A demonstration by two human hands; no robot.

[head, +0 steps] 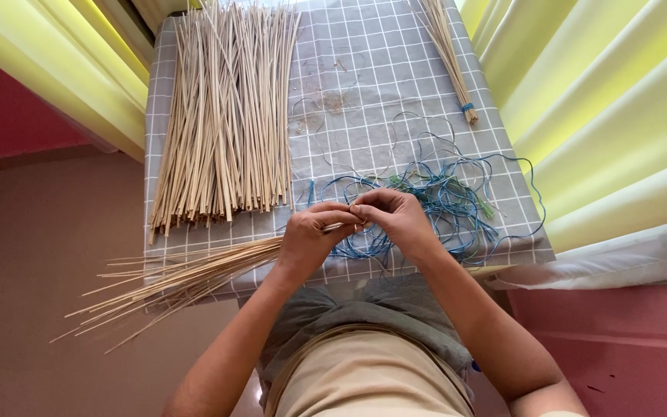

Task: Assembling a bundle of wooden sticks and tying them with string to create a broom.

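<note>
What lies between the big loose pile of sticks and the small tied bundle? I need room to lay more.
In the head view, only bare checked cloth lies between the pile and the bundle, with faint specks of debris.

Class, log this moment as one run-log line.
left hand: grips stick bundle | right hand: pinches bundle end | blue cords: tangled on table

Left hand [314, 232] and right hand [395, 216] together, fingers pinched, forearms converging.

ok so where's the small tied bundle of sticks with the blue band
In the head view, the small tied bundle of tan sticks with a blue band lies at the table's far right, on the grey checked cloth, beyond the tangle of blue cord, near the yellow curtain.
</note>
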